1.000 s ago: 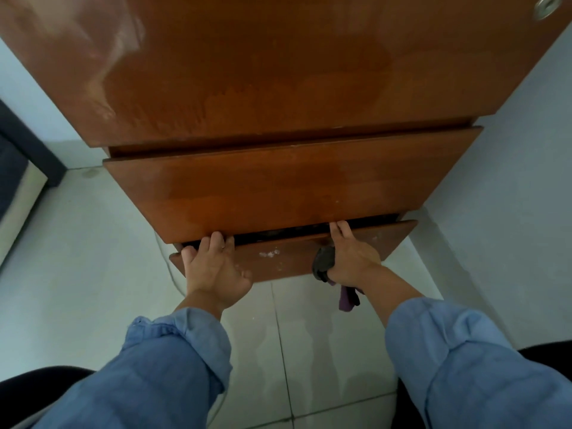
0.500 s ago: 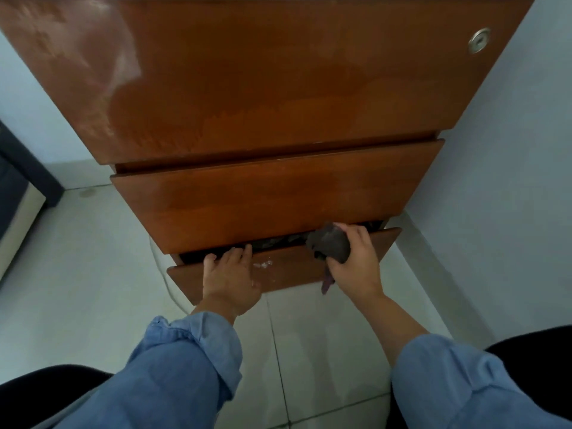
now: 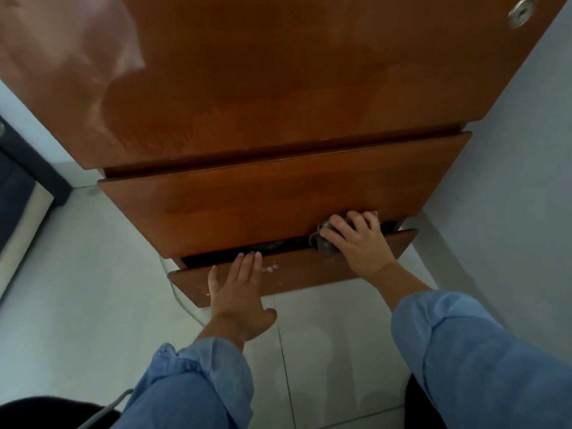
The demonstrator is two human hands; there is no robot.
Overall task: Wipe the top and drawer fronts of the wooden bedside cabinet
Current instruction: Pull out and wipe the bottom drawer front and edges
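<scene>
The wooden bedside cabinet point(image 3: 278, 88) fills the upper view, seen from above and in front. Its middle drawer front point(image 3: 247, 205) is shut. The bottom drawer front point(image 3: 303, 270) stands slightly out, with a dark gap above it and white specks on the wood. My left hand point(image 3: 238, 289) lies flat on the left part of the bottom drawer front, fingers straight. My right hand point(image 3: 356, 243) presses a dark grey cloth point(image 3: 325, 243) against the lower right of the middle drawer front, fingers curled over it.
A round metal lock point(image 3: 521, 7) sits at the cabinet's top right. A pale wall point(image 3: 510, 181) runs close along the right side. White floor tiles point(image 3: 77, 274) lie below, with a dark bed edge point(image 3: 18, 187) at the far left.
My right hand has moved the cloth up and to the right, onto the middle drawer front. My left hand has flattened against the bottom drawer front, which is pushed further in.
</scene>
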